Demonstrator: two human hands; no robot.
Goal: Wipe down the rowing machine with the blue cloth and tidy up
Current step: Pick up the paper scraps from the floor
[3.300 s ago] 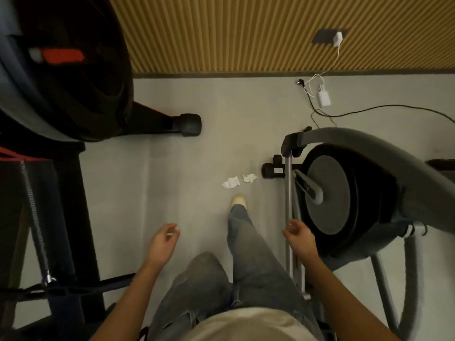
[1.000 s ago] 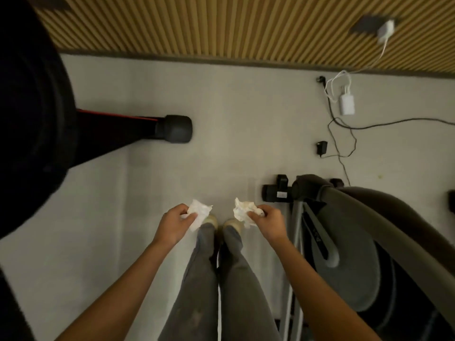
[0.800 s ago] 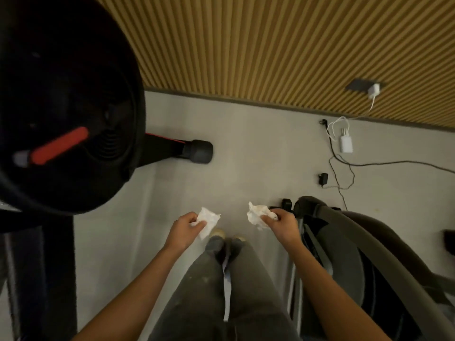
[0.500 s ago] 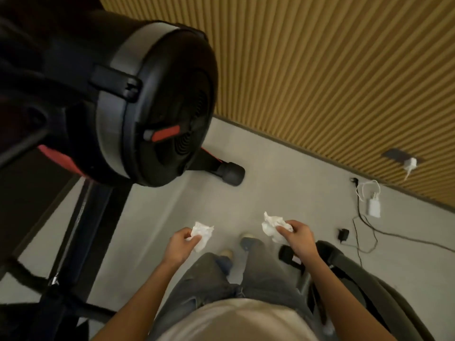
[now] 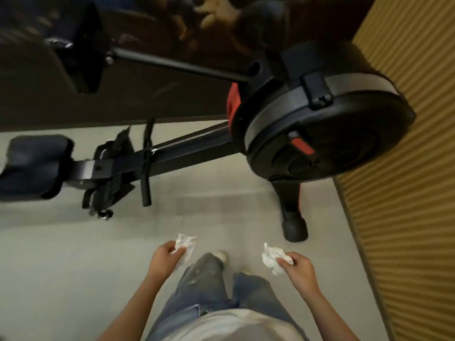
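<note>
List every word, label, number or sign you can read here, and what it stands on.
None: no text can be read.
The rowing machine shows only a plain red tab.
The left tissue and right tissue, pinched by the left hand and right hand, look blank.

Floor (image 5: 73, 267) was plain pale grey. Ribbed wooden wall (image 5: 406, 217) ran along the right (dim light), dark wall (image 5: 49, 99) behind.
</note>
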